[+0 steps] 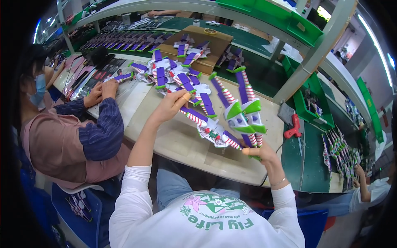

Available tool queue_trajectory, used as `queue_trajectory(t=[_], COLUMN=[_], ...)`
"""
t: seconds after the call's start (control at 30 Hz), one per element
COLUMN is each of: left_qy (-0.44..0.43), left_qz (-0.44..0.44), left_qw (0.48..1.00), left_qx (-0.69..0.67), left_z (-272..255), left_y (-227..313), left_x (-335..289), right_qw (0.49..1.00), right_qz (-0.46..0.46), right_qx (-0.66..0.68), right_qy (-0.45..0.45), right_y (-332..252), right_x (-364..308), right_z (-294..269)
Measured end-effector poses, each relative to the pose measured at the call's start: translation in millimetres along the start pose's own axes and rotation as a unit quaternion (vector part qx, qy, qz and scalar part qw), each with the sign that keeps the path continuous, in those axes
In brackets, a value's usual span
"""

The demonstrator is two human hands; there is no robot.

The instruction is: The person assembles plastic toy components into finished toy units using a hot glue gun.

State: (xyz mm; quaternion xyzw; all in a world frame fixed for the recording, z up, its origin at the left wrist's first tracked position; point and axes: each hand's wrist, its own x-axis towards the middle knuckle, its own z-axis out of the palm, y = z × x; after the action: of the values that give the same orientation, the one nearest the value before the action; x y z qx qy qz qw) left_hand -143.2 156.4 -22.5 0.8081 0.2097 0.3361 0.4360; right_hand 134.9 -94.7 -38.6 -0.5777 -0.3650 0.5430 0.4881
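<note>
My left hand (170, 108) is closed on one end of an opened toy wing set (213, 134), a white shell with purple and red-striped arms. Its inner side faces up and shows a small green and red part in the middle. My right hand (264, 153) is closed on the lower ends of two toy wing sets (242, 118) with green and white centres, held upright together. The opened set's other end meets this hand too; its fingers are partly hidden. Covers show on thumb tips. Beyond my hands lies a pile of similar toy wings (184, 80).
A cardboard box (198, 35) stands behind the pile. To the right are a red glue gun (293, 126), a shelf post (314, 53) and a green bin (310, 103). At left, a masked co-worker's hands (102, 91) handle another wing. More wings lie at far right (341, 153).
</note>
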Motion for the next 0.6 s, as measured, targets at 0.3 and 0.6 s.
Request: queue_trajectory(t=[0.3,0.6], left_qy=[-0.057,0.318], left_qz=[-0.103,-0.287], left_qw=[0.993,0.716], left_qx=[-0.011,-0.551], left_z=[5.9,67.9], left_y=[-9.7,-48.9], left_x=[-18.2,-33.9], right_qw=[0.998,0.993], right_qz=[0.019,-0.06], right_qx=[-0.022,0.082], right_qy=[-0.054,0.06], right_y=[32.1,49.4], right_x=[-29.4,-34.9], right_z=[48.0,14.3])
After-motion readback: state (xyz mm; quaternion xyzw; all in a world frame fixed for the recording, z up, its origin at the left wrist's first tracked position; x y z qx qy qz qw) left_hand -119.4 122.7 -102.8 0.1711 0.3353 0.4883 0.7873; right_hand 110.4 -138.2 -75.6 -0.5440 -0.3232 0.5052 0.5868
